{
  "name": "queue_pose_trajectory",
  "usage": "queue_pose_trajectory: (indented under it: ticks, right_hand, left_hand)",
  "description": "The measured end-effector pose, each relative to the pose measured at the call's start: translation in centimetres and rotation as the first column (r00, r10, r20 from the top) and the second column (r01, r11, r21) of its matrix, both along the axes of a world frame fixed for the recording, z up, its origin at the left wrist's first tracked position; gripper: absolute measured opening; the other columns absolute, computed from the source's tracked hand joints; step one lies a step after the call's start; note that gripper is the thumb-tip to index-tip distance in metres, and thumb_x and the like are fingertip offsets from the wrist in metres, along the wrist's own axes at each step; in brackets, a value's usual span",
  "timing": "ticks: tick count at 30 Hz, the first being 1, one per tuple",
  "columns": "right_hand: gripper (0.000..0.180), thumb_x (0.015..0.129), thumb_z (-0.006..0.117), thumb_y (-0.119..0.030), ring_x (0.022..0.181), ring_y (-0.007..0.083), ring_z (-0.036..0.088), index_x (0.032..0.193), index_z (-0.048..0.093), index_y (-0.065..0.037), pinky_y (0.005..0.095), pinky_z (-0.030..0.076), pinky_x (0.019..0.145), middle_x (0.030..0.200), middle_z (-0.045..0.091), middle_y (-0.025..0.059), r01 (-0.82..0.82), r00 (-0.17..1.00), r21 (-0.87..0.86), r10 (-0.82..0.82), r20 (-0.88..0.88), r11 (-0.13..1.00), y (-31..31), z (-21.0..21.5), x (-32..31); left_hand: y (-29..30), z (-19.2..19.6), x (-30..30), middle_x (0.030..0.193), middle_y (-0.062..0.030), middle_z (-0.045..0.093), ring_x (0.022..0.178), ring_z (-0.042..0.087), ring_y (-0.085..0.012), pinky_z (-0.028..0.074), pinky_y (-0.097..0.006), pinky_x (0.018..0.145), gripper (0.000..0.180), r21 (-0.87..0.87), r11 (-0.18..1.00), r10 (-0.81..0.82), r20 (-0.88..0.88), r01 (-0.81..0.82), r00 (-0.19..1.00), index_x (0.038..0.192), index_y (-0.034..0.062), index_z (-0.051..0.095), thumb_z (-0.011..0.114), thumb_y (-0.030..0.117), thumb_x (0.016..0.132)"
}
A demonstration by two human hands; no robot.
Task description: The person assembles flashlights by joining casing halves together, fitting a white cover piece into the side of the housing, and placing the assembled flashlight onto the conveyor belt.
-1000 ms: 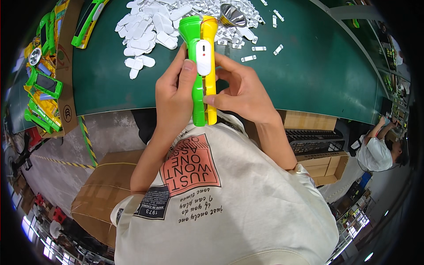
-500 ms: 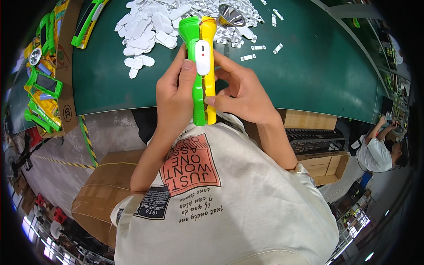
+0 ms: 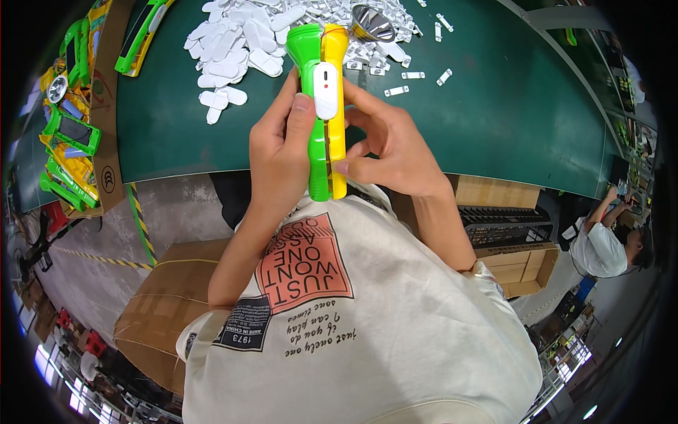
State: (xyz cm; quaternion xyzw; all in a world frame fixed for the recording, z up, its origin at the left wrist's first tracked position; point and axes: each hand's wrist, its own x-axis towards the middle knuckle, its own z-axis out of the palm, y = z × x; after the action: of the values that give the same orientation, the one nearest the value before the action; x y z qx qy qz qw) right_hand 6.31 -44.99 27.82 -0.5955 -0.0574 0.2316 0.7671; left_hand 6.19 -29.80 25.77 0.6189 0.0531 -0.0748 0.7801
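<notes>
The flashlight housing [image 3: 320, 166] lies directly between the two hands, held up over the near edge of the table [image 3: 494, 106]; its long axis runs away from the body, flared head far, narrow end near the shirt [image 3: 395, 297]; the green half [image 3: 304, 53] faces the left hand [image 3: 277, 145], the yellow half [image 3: 337, 145] the right hand [image 3: 402, 152], so each hand is nearest its own half; the left fingers are clamped on the green side, thumb just beside the white oval plate [image 3: 325, 92]; the right fingers close on the yellow side, thumb pressed lower down by the dark lengthwise gap, other fingertips partly hidden, so how firmly they grip I cannot tell; below the plate the halves stand slightly apart; beyond the head lie white pieces [image 3: 224, 58] and a shiny reflector [image 3: 372, 25].
</notes>
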Motion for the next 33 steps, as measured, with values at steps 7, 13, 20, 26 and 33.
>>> queue_pose_trajectory:
  ticks: [7,13,20,26,33]
  right_hand:
    - [0.082,0.065,0.061,0.011,0.112,0.0170,0.047,0.141,0.031,0.005,0.0196,0.048,0.060,0.130,0.045,0.0096,0.009,1.000,0.004,-0.009,-0.011,1.000,0.0,0.0,0.0]
    - [0.081,0.064,0.061,0.010,0.112,0.0175,0.047,0.140,0.032,0.006,0.0198,0.049,0.062,0.129,0.046,0.0100,0.008,1.000,-0.007,-0.008,-0.006,1.000,-0.1,-0.1,0.0]
    - [0.082,0.064,0.062,0.010,0.112,0.0183,0.048,0.140,0.032,0.005,0.0204,0.050,0.062,0.129,0.047,0.0100,0.028,1.000,0.003,-0.028,-0.010,1.000,0.0,-0.2,-0.1]
    - [0.081,0.065,0.063,0.012,0.112,0.0183,0.049,0.140,0.033,0.004,0.0205,0.052,0.060,0.131,0.046,0.0116,0.014,1.000,0.026,-0.014,-0.004,1.000,-0.2,-0.3,0.0]
    - [0.079,0.069,0.067,0.011,0.103,0.0154,0.051,0.140,0.033,0.004,0.0192,0.052,0.058,0.130,0.047,0.0118,0.025,0.999,-0.057,-0.024,0.023,0.998,-0.1,-0.4,-0.1]
  left_hand:
    - [0.0,0.1,0.0,0.095,-0.0068,0.062,0.080,0.057,-0.0068,0.047,-0.021,0.068,0.049,0.013,1.000,-0.008,-0.005,0.008,1.000,0.136,-0.0051,0.040,0.044,0.027,0.100]
    - [0.1,-0.2,0.0,0.095,-0.0062,0.062,0.079,0.056,-0.0063,0.047,-0.020,0.068,0.049,0.016,1.000,-0.008,-0.022,0.009,1.000,0.136,-0.0048,0.040,0.045,0.027,0.099]
    - [0.0,0.2,-0.1,0.097,-0.0075,0.063,0.081,0.059,-0.0081,0.048,-0.021,0.070,0.049,0.022,1.000,-0.016,-0.020,0.017,1.000,0.137,-0.0046,0.039,0.044,0.027,0.100]
    - [-0.2,0.9,-0.1,0.099,-0.0093,0.063,0.083,0.062,-0.0113,0.050,-0.022,0.071,0.049,-0.006,1.000,-0.030,-0.041,0.030,0.999,0.137,-0.0047,0.038,0.044,0.027,0.100]
    - [0.1,0.0,-0.1,0.100,-0.0083,0.063,0.083,0.058,-0.0083,0.048,-0.022,0.071,0.049,0.050,0.998,-0.038,-0.010,0.039,0.999,0.138,-0.0026,0.038,0.044,0.027,0.100]
